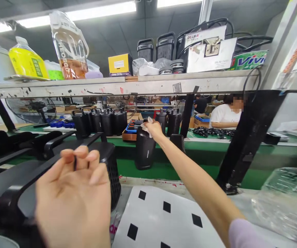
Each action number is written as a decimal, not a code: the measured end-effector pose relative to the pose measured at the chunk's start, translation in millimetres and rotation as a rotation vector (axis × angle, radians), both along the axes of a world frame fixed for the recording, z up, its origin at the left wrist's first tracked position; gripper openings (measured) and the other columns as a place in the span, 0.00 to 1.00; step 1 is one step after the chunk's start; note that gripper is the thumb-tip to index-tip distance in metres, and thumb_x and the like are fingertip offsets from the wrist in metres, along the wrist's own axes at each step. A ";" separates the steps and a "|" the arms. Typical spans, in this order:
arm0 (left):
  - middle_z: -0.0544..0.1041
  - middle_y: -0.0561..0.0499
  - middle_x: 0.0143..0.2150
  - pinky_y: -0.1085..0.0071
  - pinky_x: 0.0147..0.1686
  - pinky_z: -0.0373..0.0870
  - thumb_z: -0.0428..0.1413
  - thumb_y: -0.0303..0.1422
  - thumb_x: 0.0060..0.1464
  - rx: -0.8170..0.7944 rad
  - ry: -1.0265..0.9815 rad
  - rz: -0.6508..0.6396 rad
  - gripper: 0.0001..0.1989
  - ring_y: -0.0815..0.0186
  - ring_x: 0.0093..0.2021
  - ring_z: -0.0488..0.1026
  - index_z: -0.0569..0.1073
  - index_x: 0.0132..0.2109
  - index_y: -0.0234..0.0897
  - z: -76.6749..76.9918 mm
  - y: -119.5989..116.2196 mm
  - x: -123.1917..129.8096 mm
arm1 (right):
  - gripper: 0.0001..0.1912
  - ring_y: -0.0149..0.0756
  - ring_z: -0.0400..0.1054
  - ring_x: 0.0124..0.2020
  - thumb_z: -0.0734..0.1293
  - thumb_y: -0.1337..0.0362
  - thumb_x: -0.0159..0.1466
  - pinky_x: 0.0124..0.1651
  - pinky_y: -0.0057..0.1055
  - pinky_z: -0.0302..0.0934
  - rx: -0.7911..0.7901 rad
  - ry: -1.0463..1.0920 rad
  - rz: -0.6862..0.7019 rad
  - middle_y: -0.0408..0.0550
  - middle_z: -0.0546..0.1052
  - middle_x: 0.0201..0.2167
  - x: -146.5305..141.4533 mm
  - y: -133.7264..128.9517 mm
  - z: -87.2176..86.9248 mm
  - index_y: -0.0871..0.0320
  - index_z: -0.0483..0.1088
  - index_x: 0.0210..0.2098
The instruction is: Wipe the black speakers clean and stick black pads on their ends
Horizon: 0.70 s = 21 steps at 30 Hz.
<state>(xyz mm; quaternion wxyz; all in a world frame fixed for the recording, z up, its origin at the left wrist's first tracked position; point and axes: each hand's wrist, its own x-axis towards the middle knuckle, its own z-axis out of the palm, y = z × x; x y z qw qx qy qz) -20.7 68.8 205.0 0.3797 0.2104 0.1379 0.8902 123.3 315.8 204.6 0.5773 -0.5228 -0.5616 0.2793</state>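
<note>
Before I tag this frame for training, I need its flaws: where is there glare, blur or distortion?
Head view: the ceiling light strips blow out to white; the left hand is close and soft, slightly blurred; the right hand on the black container is sharper; the shelf edge bows from wide-angle distortion; the clear plastic at right is smeared; the co-worker's face is blurred.

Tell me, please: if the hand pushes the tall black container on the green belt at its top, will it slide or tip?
The black container stands upright and is taller than wide, so a push at the top, where the right hand rests with a white cloth, would probably tip it. Its smooth, plastic-looking wall suggests it is light and perhaps slippery. The green belt looks flat, so a low push may slide it.
</note>
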 end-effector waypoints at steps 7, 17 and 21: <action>0.76 0.51 0.41 0.68 0.52 0.69 0.59 0.33 0.48 -0.236 0.306 0.075 0.14 0.66 0.46 0.74 0.72 0.44 0.40 -27.0 75.7 35.4 | 0.08 0.35 0.71 0.27 0.74 0.69 0.52 0.30 0.29 0.69 0.235 0.576 -0.009 0.42 0.75 0.25 67.4 -118.8 6.7 0.63 0.71 0.27; 0.75 0.42 0.53 0.42 0.49 0.72 0.59 0.67 0.36 0.053 0.409 -0.710 0.37 0.41 0.57 0.71 0.72 0.44 0.44 -36.2 52.0 107.1 | 0.08 0.32 0.73 0.35 0.62 0.61 0.63 0.33 0.27 0.70 0.606 1.009 -0.247 0.39 0.77 0.36 166.1 -241.2 10.6 0.54 0.72 0.39; 0.78 0.49 0.49 0.55 0.56 0.72 0.58 0.57 0.48 0.064 0.279 -0.375 0.25 0.51 0.60 0.69 0.74 0.43 0.43 -31.0 41.4 115.2 | 0.23 0.36 0.72 0.46 0.55 0.45 0.67 0.42 0.32 0.71 0.334 0.428 -0.186 0.40 0.76 0.45 171.8 -251.4 -67.4 0.51 0.68 0.50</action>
